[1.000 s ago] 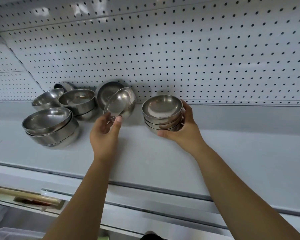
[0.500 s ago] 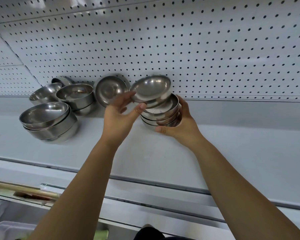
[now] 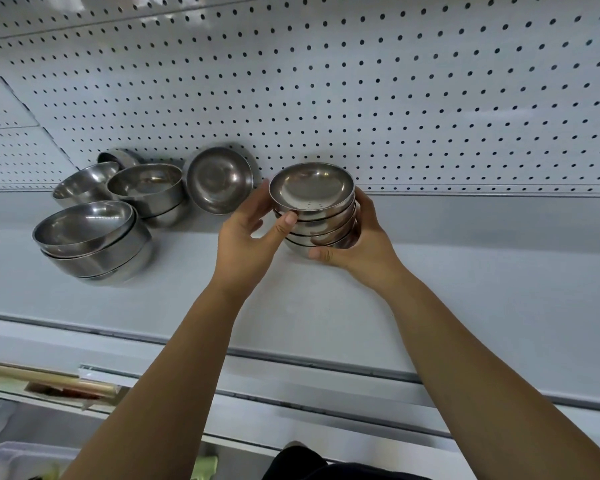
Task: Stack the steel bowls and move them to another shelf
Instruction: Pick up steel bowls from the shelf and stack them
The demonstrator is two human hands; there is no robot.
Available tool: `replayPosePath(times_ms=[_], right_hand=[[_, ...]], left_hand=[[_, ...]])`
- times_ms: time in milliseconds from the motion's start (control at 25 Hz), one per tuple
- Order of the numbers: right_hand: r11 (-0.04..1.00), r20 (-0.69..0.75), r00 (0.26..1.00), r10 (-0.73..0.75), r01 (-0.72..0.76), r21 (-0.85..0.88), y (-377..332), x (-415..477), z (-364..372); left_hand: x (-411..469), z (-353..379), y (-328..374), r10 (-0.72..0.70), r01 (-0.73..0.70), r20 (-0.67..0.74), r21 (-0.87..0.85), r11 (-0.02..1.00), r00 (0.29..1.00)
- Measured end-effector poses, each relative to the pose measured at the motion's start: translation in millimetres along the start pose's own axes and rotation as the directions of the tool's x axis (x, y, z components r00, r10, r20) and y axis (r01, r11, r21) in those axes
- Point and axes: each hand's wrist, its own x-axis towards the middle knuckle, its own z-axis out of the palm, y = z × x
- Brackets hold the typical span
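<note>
A stack of several small steel bowls [image 3: 321,223] stands on the grey shelf [image 3: 187,299] near the pegboard back wall. The top bowl [image 3: 311,186] sits nested on that stack. My left hand [image 3: 246,244] holds the top bowl's left rim, thumb on the front edge. From the right, my right hand [image 3: 361,247] curls round the lower bowls, thumb under the bottom one. Left of them a single small bowl [image 3: 219,180] leans against the back wall. Further left stand larger steel bowls, some stacked [image 3: 90,240] and others behind [image 3: 146,188].
A white pegboard wall [image 3: 395,98] closes the back of the shelf. The shelf's front lip [image 3: 291,362] runs across below my forearms. Lower left lie wooden sticks [image 3: 49,381] on another shelf and a clear plastic bin [image 3: 18,460].
My left hand carried a small bowl from the left over to the stack and set it on top. My right hand kept its hold on the stack throughout.
</note>
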Motion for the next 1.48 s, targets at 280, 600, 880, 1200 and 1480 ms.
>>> replayPosePath(times_ms=[280, 600, 880, 1200, 1480], right_hand=[[0.999, -0.022, 0.999, 0.032, -0.032, 0.005, 5, 1, 2], [0.999, -0.036, 0.999, 0.033, -0.034, -0.004, 4, 2, 5], [0.999, -0.044, 0.998, 0.045, -0.045, -0.011, 3, 2, 4], [0.999, -0.041, 0.998, 0.041, -0.042, -0.019, 3, 2, 4], [0.997, -0.032, 0.998, 0.053, -0.055, -0.05, -7, -2, 3]], left_hand=[[16, -32, -29, -0.064, 0.173, -0.384, 0.258, 0.95, 0.921], [60, -68, -72, -0.213, 0.331, -0.31, 0.404, 0.853, 0.927], [60, -70, -79, -0.166, 0.262, -0.274, 0.363, 0.894, 0.947], [44, -64, -71, -0.095, 0.197, -0.246, 0.433, 0.88, 0.965], [32, -84, -54, -0.049, 0.203, -0.384, 0.373, 0.905, 0.922]])
